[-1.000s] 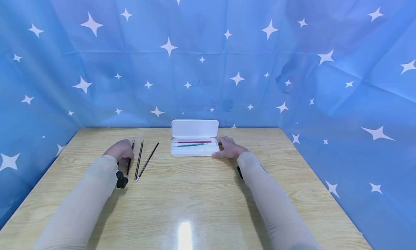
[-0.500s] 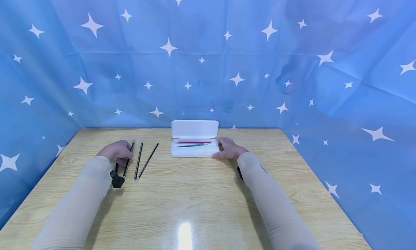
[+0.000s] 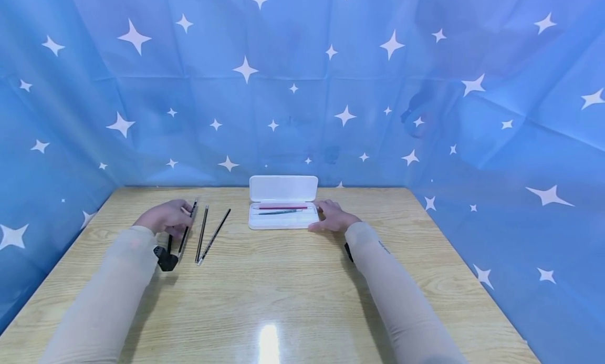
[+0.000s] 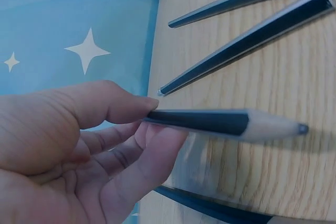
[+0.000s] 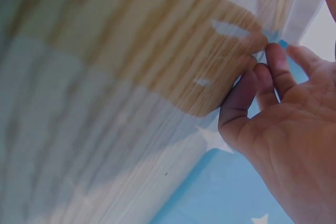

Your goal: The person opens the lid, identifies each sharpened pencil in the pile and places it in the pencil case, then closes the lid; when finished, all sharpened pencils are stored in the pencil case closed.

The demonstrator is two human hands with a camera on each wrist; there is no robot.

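Observation:
Between thumb and fingers, my left hand (image 3: 167, 217) pinches a dark pencil (image 4: 197, 121), its sharpened grey tip pointing away from the hand. Another dark pencil (image 4: 220, 208) lies partly hidden beneath that hand. Two more dark pencils, a near one (image 3: 201, 234) and a slanted one (image 3: 215, 237), lie to its right with their lower ends close together. My right hand (image 3: 333, 217) holds the right end of a white pencil case (image 3: 264, 224), thumb at the front corner and fingers behind. The lid (image 3: 283, 188) stands up; a red pencil (image 3: 283, 207) and a blue-green pencil (image 3: 279, 212) lie inside.
A wood-grain table (image 3: 293, 280) spreads under everything. Its back and sides meet a blue curtain (image 3: 302, 133) with white stars, close behind the case. A bright light reflection sits on the front middle of the table.
My left hand has shifted left and slightly back, and the pencil it pinches has come a little away from the other two. The right hand and the case have stayed put.

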